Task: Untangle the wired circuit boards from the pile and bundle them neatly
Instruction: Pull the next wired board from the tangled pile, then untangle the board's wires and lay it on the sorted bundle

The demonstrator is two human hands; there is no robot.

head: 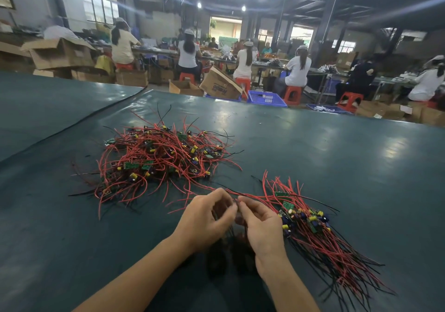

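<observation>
Two hands, left hand (207, 217) and right hand (261, 225), pinch wires (231, 192) near the pile (163, 157); bundle (313, 234) to its right; blue crate (267, 100) beyond it holds white bits (265, 96).

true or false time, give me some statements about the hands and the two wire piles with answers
1. The tangled pile lies farther from the person than the left hand and the right hand. True.
2. The straightened bundle lies beside the left hand. False: it lies beside the right hand.
3. The two hands' fingertips meet at a red wire. True.
4. Most wires are blue. False: most are red, some black.
5. The table has a white cover. False: it is dark green.
</observation>
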